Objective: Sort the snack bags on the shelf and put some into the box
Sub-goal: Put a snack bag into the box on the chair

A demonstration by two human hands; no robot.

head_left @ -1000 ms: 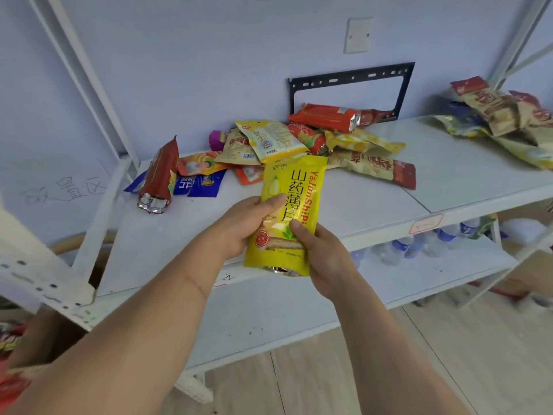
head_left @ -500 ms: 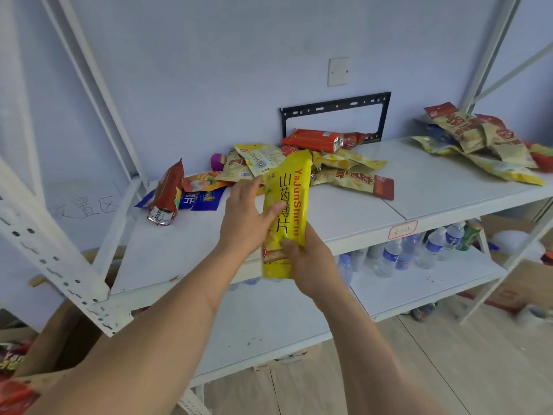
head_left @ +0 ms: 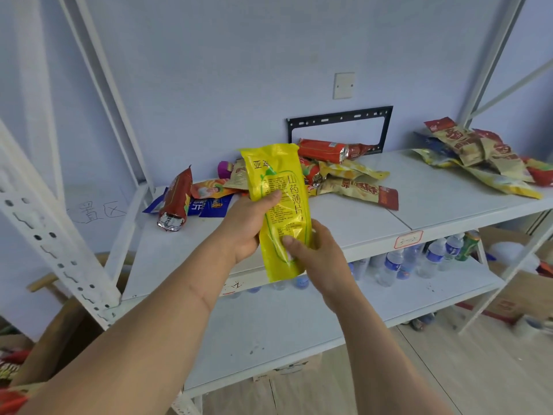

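the yellow snack bag [head_left: 278, 211] stands nearly upright above the shelf [head_left: 359, 217], long axis vertical, printed back toward the camera. the left hand [head_left: 245, 226] pinches its left edge; the right hand [head_left: 314, 253] fingers curl round its lower end, both forearms reaching forward.

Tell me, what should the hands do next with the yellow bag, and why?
Probably carry the yellow bag down-left toward the cardboard box. Both the left hand and the right hand grip it above the shelf, clear of the pile.
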